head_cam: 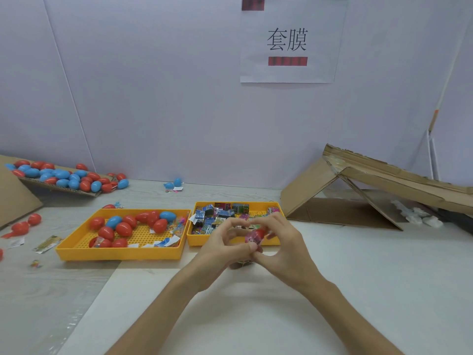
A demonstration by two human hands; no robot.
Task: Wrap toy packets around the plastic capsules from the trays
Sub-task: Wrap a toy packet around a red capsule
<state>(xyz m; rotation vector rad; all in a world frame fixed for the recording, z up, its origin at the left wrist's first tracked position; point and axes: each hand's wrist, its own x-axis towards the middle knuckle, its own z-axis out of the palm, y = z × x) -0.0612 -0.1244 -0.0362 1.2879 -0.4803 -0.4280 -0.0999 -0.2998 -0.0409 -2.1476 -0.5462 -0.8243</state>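
Note:
A red capsule (260, 231) with a pink toy packet (253, 238) around it sits between my two hands, just in front of the right yellow tray (275, 242). My left hand (225, 242) pinches the packet from the left, and my right hand (284, 239) grips it from the right. The left yellow tray (120, 252) holds several red and blue capsules (122, 229). Several small toy packets (212, 216) lie in the right tray. Much of the held capsule is hidden by fingers.
A flat cardboard piece (64, 188) at the back left carries several red and blue capsules. A folded cardboard ramp (358, 185) stands at the right. Loose capsules (24, 226) and a wrapper (47, 243) lie on the table's left side. A paper sign (289, 42) hangs on the wall.

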